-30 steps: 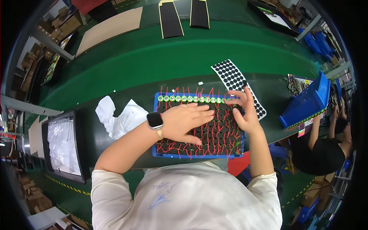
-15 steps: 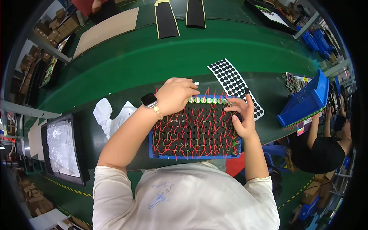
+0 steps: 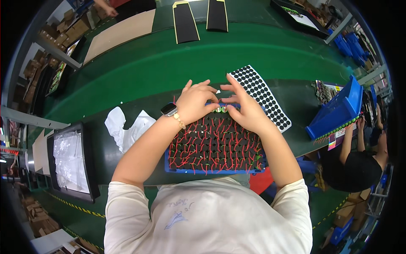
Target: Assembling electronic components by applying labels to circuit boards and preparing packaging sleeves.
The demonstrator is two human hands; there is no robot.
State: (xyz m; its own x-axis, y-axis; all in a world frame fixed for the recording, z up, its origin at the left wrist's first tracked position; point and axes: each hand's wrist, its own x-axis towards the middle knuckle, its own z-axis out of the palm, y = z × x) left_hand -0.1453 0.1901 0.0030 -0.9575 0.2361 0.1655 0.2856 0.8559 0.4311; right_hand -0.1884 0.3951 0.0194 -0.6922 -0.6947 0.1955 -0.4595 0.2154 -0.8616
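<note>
A shallow blue tray (image 3: 198, 171) in front of me holds rows of upright cylindrical cells (image 3: 203, 144) topped with black round pads, red wires lying across them. Along its far edge, bare green-rimmed cell tops (image 3: 221, 109) show between my hands. My left hand (image 3: 197, 100) is open over the far left part, thumb and index at these tops and other fingers spread. From the right, my right hand (image 3: 246, 111) leans in open, thumb low beside the same tops and index stretched up. A small dark spot, perhaps a black round sticker, shows at that index fingertip.
A white sheet of black round stickers (image 3: 270, 101) lies beyond the tray at right. Crumpled white paper (image 3: 127, 129) and a black tray with clear plastic (image 3: 69, 163) are at left. A blue bin (image 3: 338, 112) stands at far right, near another person (image 3: 351, 165).
My right hand has moved left and away from me, from the tray's right side to the far row beside my left hand. My left fingers have spread.
</note>
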